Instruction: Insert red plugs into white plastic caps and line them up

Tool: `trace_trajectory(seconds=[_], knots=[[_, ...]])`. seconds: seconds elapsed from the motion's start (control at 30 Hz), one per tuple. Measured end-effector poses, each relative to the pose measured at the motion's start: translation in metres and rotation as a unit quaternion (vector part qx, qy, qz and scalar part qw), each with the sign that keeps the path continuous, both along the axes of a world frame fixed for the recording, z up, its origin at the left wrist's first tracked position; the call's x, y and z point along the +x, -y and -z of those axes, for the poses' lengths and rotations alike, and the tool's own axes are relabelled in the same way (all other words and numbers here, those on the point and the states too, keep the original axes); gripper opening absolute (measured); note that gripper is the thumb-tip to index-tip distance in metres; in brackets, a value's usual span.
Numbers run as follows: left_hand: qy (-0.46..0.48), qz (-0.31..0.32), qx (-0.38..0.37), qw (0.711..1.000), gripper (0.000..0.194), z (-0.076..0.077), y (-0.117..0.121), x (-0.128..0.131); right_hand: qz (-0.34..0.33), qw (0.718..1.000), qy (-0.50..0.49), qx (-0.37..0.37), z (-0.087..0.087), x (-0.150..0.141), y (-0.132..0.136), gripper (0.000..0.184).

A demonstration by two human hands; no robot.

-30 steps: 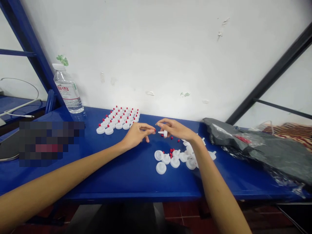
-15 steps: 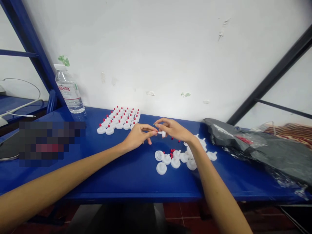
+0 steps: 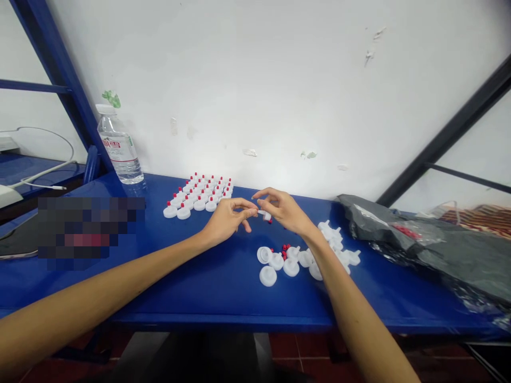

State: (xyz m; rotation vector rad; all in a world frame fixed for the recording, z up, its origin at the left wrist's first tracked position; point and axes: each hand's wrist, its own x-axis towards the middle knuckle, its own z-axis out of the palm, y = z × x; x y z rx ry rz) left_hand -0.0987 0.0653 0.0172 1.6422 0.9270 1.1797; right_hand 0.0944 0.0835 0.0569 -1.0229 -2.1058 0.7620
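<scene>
My left hand pinches the tip end of a white nozzle cap between thumb and forefinger. A small red tip cap seems to be in that pinch, mostly covered by the fingertips. Curled around the wide end of the same nozzle cap is my right hand, its fingers partly hiding it. Below the hands lie loose white nozzle caps, some upright and some tipped over. Small red tip caps are heaped among them. To the left, white nozzle caps with red tips stand upright in rows.
A water bottle stands at the back left of the blue table, against the white wall. Grey plastic bags cover the right side, with a clear bag of red pieces on top. A blurred-out patch lies at left.
The view has shifted slightly, so the table things sit a little further right. Both hands stay together at the nozzle cap; my right thumb and forefinger look slightly more spread.
</scene>
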Motion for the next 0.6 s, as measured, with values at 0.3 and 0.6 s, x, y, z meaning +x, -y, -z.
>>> trace_trajectory(seconds=[0.3,0.6], knots=[[0.011,-0.003,0.003,1.000,0.038,0.0023,-0.0028,-0.0007,0.004,0.997,0.008,0.075,0.0052,-0.0079,0.0028,0.022],[-0.020,0.034,0.010,0.999,0.033,0.0002,-0.0052,0.0000,0.002,0.985,0.063,0.162,0.0060,-0.0091,0.0041,0.023]])
